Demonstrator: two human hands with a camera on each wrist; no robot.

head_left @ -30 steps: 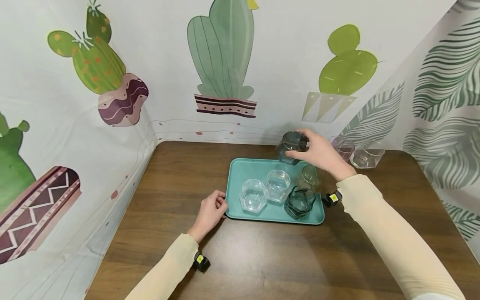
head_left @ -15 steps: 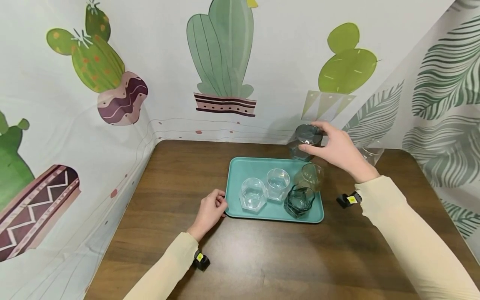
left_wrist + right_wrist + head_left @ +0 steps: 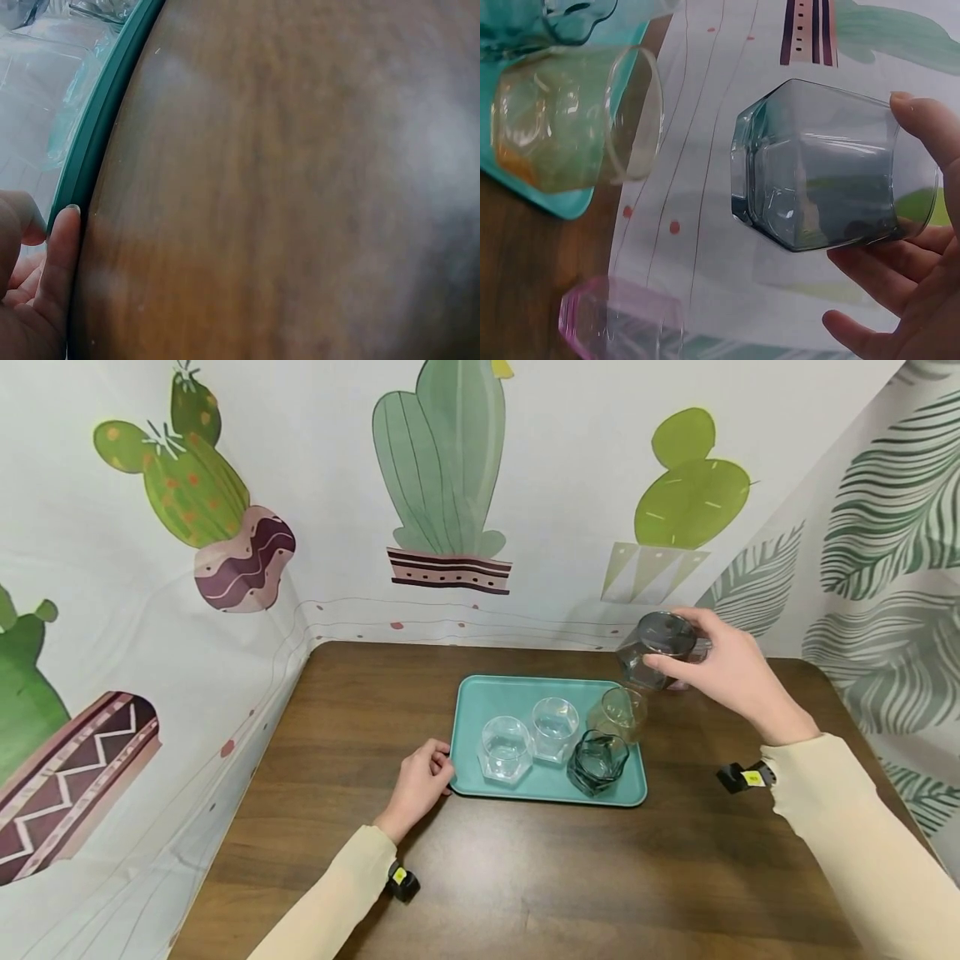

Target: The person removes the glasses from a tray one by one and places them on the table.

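Note:
My right hand [image 3: 742,677] holds a grey glass tumbler [image 3: 662,642] up near the back of the table, right of the tray. In the right wrist view, thumb and fingers grip the tumbler around its rim end, and its faceted base points left. At the left end of the teal tray [image 3: 491,690], my left hand [image 3: 420,783] pinches the rim, a digit along the outer side in the left wrist view. Two clear tumblers, one at left [image 3: 506,752] and one in the middle [image 3: 555,731], stand on the tray. Beside them are an amber tumbler [image 3: 619,714] and a dark teal tumbler [image 3: 597,763].
A pink tumbler [image 3: 622,319] stands off the tray on the wooden table [image 3: 345,710], mostly hidden behind my right hand in the head view. A cactus-print cloth [image 3: 555,527] hangs behind the table.
My right hand has carried the grey tumbler rightward from over the tray's back edge to beyond its right back corner. The left hand stays at the tray rim.

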